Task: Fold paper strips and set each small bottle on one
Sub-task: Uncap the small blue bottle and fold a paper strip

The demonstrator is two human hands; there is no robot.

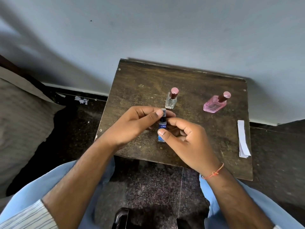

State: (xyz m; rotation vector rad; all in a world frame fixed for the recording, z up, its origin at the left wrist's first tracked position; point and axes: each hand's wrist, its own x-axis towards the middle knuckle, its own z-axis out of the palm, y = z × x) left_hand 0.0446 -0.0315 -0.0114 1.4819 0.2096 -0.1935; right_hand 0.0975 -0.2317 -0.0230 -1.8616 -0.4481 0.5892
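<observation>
A small blue bottle [162,126] with a grey cap is held upright over the middle of the dark wooden table [132,90]. My left hand [135,124] pinches its cap between thumb and fingers. My right hand [184,139] grips the bottle's body from the right, thumb across its label. Behind them stands a clear bottle [171,100] with a pink cap. A pink bottle [214,104] with a pink cap stands at the back right. A stack of white paper strips [243,139] lies along the table's right edge.
The table stands against a pale wall [148,30]. A grey cushion [21,123] lies to the left. Scraps of paper [81,100] sit on the dark floor by the wall. My knees in light blue trousers flank the table's near edge.
</observation>
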